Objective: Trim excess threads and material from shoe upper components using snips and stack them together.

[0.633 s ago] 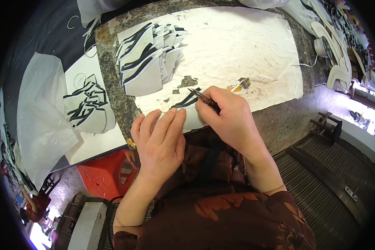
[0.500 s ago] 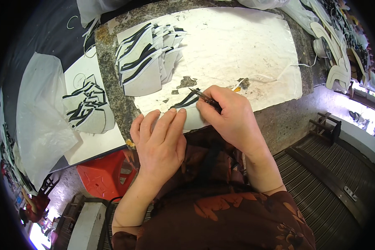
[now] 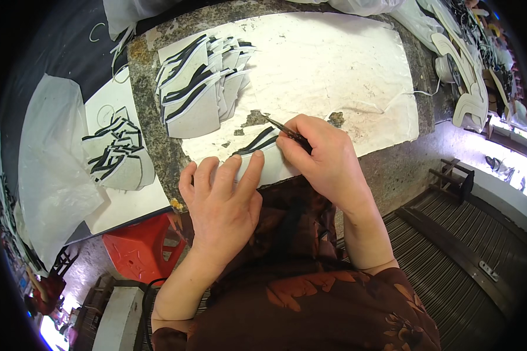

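My left hand (image 3: 223, 202) lies with spread fingers on a pale grey fabric piece (image 3: 273, 168) with two curved black bands, at the near edge of the table. Its fingertips press on the piece and hide part of it. My right hand (image 3: 322, 153) is closed around a slim, dark, pointed tool (image 3: 288, 132), whose exact kind I cannot make out. The tool's tip points up and left, just beyond the black bands. Farther up and left, a pile of similar grey pieces with black bands (image 3: 194, 108) lies in overlapping rows.
White paper (image 3: 334, 58) with torn dark patches covers the stone-like tabletop (image 3: 149, 88). More banded pieces (image 3: 126, 172) lie on a white board at left, beside a plastic bag (image 3: 55, 146). A red stool (image 3: 137, 254) stands below; a thread spool (image 3: 444, 69) sits at right.
The tool's tip has shifted slightly up and left, away from the piece. My left fingers have spread a little wider. The whole view has moved slightly.
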Demonstrator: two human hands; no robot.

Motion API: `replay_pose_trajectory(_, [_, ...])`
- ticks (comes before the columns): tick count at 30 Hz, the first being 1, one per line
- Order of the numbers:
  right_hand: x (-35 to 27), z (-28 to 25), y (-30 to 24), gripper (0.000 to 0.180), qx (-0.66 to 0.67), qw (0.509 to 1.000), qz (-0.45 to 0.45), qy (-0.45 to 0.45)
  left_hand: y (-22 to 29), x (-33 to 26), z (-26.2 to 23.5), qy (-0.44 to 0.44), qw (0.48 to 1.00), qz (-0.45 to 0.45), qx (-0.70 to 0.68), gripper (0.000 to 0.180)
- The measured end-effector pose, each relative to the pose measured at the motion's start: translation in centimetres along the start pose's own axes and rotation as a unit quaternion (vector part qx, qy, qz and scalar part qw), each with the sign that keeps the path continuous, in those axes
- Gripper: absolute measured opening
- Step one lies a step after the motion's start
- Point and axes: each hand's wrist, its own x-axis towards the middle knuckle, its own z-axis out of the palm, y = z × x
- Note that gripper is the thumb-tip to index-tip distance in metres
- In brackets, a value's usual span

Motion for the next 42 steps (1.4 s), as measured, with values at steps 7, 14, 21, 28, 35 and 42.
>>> replay_pose_trajectory(7, [0.2, -0.3, 0.1, 0.015, -0.013, 1.000, -0.007, 0.012, 0.4, 0.5, -0.3, -0.021, 1.000, 0.003, 0.007, 0.060])
replay_pose_trajectory(14, [0.5, -0.5, 0.1, 0.016, 0.006, 1.000, 0.028, 0.004, 0.9, 0.9, -0.6, -0.050, 0.999, 0.004, 0.023, 0.064])
replay_pose_trajectory(21, [0.5, -0.7, 0.1, 0.016, 0.005, 0.999, 0.045, 0.018, 1.2, 1.4, -0.9, -0.078, 0.997, 0.000, 0.025, 0.066])
replay_pose_trajectory(28, [0.5, -0.9, 0.1, 0.018, -0.012, 0.998, 0.060, 0.017, 1.5, 1.6, -0.7, -0.084, 0.996, -0.001, 0.031, 0.068])
replay_pose_trajectory(35, [0.3, -0.5, 0.3, 0.016, -0.030, 0.998, 0.059, 0.021, 1.5, 1.6, -0.7, -0.085, 0.996, -0.007, 0.033, 0.067])
replay_pose_trajectory(42, [-0.4, 1.1, 0.0, 0.013, -0.120, 0.991, 0.024, 0.043, 1.2, 1.6, -0.6, -0.066, 0.997, -0.028, -0.019, 0.057])
